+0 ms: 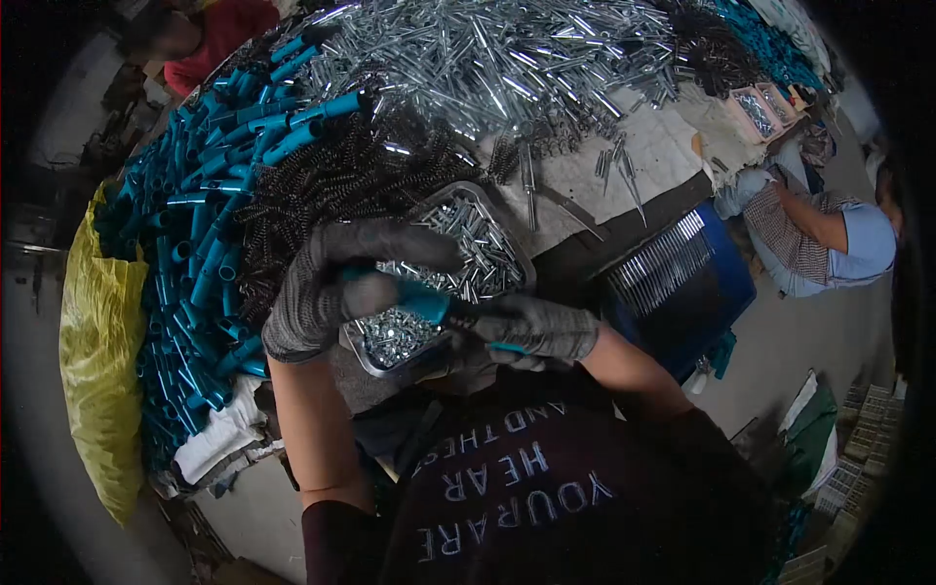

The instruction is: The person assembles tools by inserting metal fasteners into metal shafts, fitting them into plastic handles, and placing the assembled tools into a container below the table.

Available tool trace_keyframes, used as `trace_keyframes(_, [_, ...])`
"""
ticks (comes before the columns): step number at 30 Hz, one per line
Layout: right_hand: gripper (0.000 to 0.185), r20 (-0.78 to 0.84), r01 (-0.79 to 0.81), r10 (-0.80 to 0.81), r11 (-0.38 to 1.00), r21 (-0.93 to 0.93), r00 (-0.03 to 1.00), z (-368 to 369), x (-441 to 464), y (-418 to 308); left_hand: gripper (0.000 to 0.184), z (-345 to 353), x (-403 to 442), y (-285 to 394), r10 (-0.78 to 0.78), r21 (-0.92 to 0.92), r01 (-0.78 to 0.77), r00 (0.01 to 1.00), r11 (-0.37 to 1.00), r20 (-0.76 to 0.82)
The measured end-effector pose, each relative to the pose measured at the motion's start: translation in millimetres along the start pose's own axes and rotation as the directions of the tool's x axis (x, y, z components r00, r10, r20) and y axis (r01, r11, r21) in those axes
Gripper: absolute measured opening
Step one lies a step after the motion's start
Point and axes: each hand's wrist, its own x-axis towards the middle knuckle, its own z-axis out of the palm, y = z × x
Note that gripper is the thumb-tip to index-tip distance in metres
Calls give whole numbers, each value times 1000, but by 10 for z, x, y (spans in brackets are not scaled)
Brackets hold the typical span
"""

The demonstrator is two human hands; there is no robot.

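Note:
Both my hands wear grey knit gloves. My left hand [351,283] is bent round the near end of a teal tube [421,300], its thumb blurred by motion. At the tube's other, dark end, my right hand [541,330] has its fingers wrapped round it. A small teal strip [507,347] shows under the right fingers; whether it belongs to the same piece I cannot tell. Below and behind the hands stands a clear plastic tray [526,263] of small metal pins [478,244] and short silvery parts [395,331].
Teal tubes [200,224] are heaped at left beside a yellow sack [102,361]. Dark coil springs [322,185] and shiny metal rods [487,58] cover the table's far side. A blue holder [726,263] with rowed rods stands right. Other people [819,224] sit nearby.

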Motion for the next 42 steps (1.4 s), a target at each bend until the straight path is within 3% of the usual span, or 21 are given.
trace_keyframes(2, [57, 85, -22, -8, 938, 345, 996, -183, -80, -51, 49, 68, 46, -97, -21, 108, 67, 926, 992, -376])
trace_keyframes(3, [54, 30, 31, -41, 955, 295, 999, -63, -140, -162, 43, 132, 83, -159, -70, -65, 44, 881, 997, -467])
trace_keyframes(5, [56, 74, 63, -87, 959, 277, 994, 97, -158, -307, 39, 242, 162, -333, 255, 757, 118, 899, 643, -357])
trace_keyframes(6, [58, 125, 63, -108, 947, 316, 986, 119, -107, -193, 37, 354, 338, -314, 175, 515, 101, 870, 851, -461])
trace_keyframes(9, [61, 134, 150, -192, 950, 272, 972, 103, -68, -241, 41, 509, 594, -243, -1, 231, 245, 689, 942, -725])
trace_keyframes(10, [53, -192, 358, -444, 861, -362, 875, 83, -15, -266, 41, 536, 656, -285, -8, 230, 251, 692, 940, -722])
trace_keyframes(11, [46, -265, 189, -755, 455, -870, 600, 72, 19, -273, 45, 552, 744, -357, 192, 314, 71, 658, 947, -728])
trace_keyframes(13, [41, -287, 274, -710, 564, -779, 643, 24, 48, -201, 59, 501, 901, -564, 391, 352, -195, 637, 916, -665])
trace_keyframes(14, [36, -294, 342, -664, 653, -675, 687, 3, 54, -184, 61, 457, 1049, -446, 193, 361, 62, 754, 930, -628])
trace_keyframes(15, [32, -315, 368, -374, 926, -82, 872, 163, -63, -264, 63, 421, 1197, -297, -33, 377, 314, 805, 871, -593])
trace_keyframes(17, [28, -6, 198, -210, 915, 352, 978, -104, -121, -262, 67, 357, 1361, -332, -35, 494, 272, 899, 826, -437])
trace_keyframes(18, [33, -131, 316, -291, 916, 248, 948, -158, -239, -170, 68, 299, 1435, -371, -19, 527, 207, 940, 824, -340])
trace_keyframes(20, [30, -311, 431, -300, 677, 597, 902, -283, -334, -149, 64, 2, 1459, -769, -20, 396, 180, 926, 900, -377])
trace_keyframes(21, [25, -368, 514, -377, 744, 426, 850, -344, -413, -159, 62, -157, 1462, -868, -68, 300, 221, 892, 928, -446])
trace_keyframes(22, [23, -402, 581, -466, 779, 237, 789, -415, -483, -179, 49, -338, 1490, -874, -73, 708, 478, 850, 520, -521])
trace_keyframes(24, [26, -403, 688, -567, 664, 291, 718, -492, -480, -155, 35, -680, 1421, -1228, -131, 861, 508, 855, 19, -501])
trace_keyframes(26, [31, -433, 764, -643, 611, 206, 631, -442, -411, -208, 30, -701, 1458, -1378, -276, 863, 460, 819, -206, -503])
trace_keyframes(32, [62, -447, 685, -655, 719, -119, 610, -471, -244, -143, 24, -741, 1442, -1342, -316, 826, 558, 772, -76, -551])
trace_keyframes(38, [77, -391, 621, -575, 784, -14, 718, -245, -4, -31, 38, -792, 1315, -1407, -343, 866, 485, 798, -124, -496])
trace_keyframes(40, [72, -380, 676, -636, 736, -36, 672, -241, -6, -54, 30, -707, 1187, -1368, -21, 909, 401, 914, -111, -406])
trace_keyframes(42, [57, -420, 711, -653, 703, -27, 630, -248, -63, -125, 25, -494, 1088, -1008, 68, 865, 500, 862, 44, -502])
